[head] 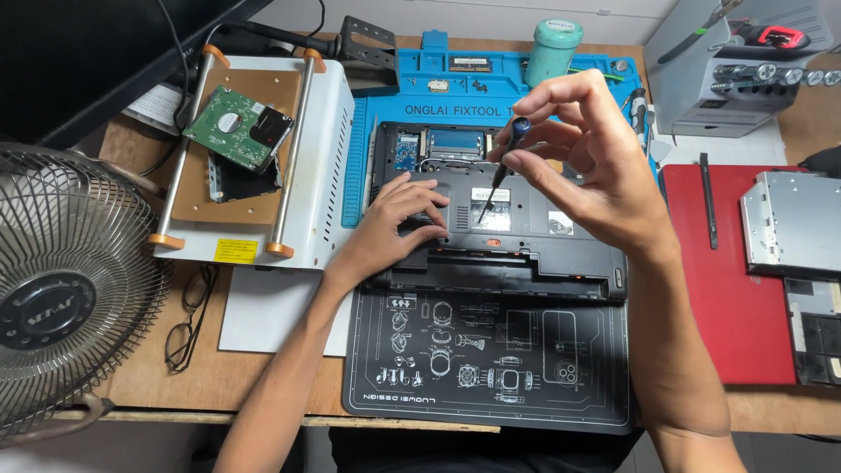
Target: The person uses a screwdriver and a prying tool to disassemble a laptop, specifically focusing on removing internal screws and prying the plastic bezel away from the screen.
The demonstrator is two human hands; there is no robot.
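Pinching a slim precision screwdriver with a blue cap and dark metal shaft [501,166] between thumb and fingertips, the right hand [583,153] hovers above the far half of an upturned black plastic laptop base [517,241]. The tool's long axis runs on a slant: the cap sits high and toward the far right, while the tip points down and toward the near left, ending just over a small white label near the middle of the laptop's underside. Whether the tip actually touches the surface, I cannot tell.

The left hand [399,219] lies palm-down on the left part of the same laptop base, its fingers curled and pressing on the dark casing, holding nothing loose. It rests just left of the screwdriver tip, so it is the nearer hand to that spot in height, while the right hand is raised above it and carries the tool.

The laptop base sits across the middle of the wooden bench [140,372], half on a blue silicone repair mat [377,109] toward the far edge and half on a black printed work mat [491,359] toward the near edge. Toward the far left corner stands a white metal heating station [328,123] with a green-boarded hard drive [236,130] on top. A red flat laptop lid [727,289] lies toward the right edge, and a wire-caged fan [61,289] stands at the left edge.
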